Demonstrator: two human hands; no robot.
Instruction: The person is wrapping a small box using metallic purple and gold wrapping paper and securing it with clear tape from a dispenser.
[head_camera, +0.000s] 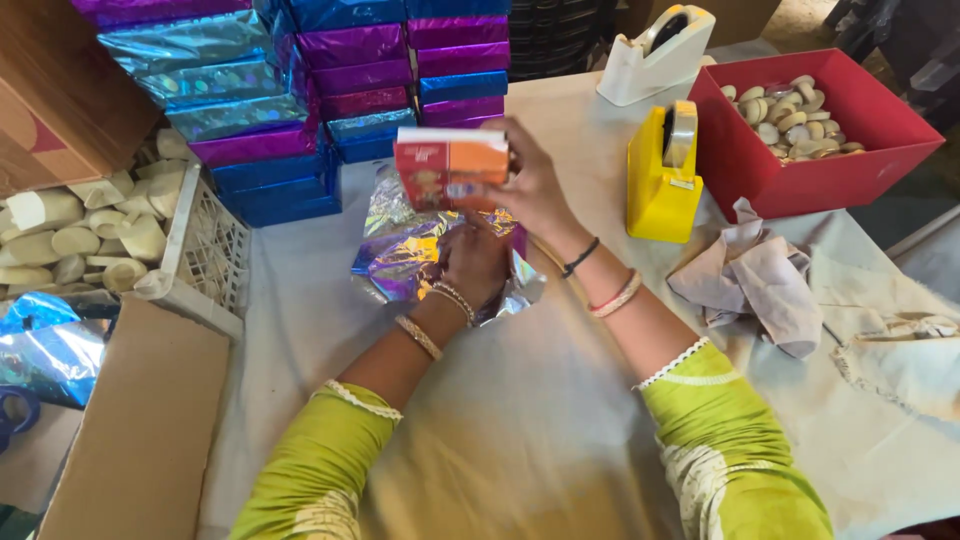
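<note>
Head view, right hand: the right hand (535, 185) is gripping a small orange and red box (450, 167) by its right end, fingers clamped on it, and is holding it raised above the sheet.
Head view, left hand: the left hand (470, 262) is pressing down on a crinkled iridescent foil sheet (400, 250), fingers curled against it; whether it is pinching the foil or only pinning it, I cannot tell.
Head view, box position: the box is hanging just over the far edge of the foil, apart from the table, tilted slightly towards the stacked packs.
Head view, foil position: the foil is lying on the cloth-covered table (500, 420), directly in front of the person, half under the left hand.
Head view, finished stock: blue and purple foil-wrapped packs (330, 90) are standing in stacks beyond the foil.
Head view, tape: a yellow tape dispenser (662, 175) is sitting just right of the right wrist, with a white tape dispenser (655, 55) further back.
Head view, surroundings: a red tray (800, 175) is holding pale round pieces, and a white crate (205, 250) is resting at the left.
Step in hand: judging by this, the box is being brought to the foil for wrapping.
Next move: it looks as if the box needs setting square on the flattened foil, with the left hand keeping the sheet smooth.
</note>
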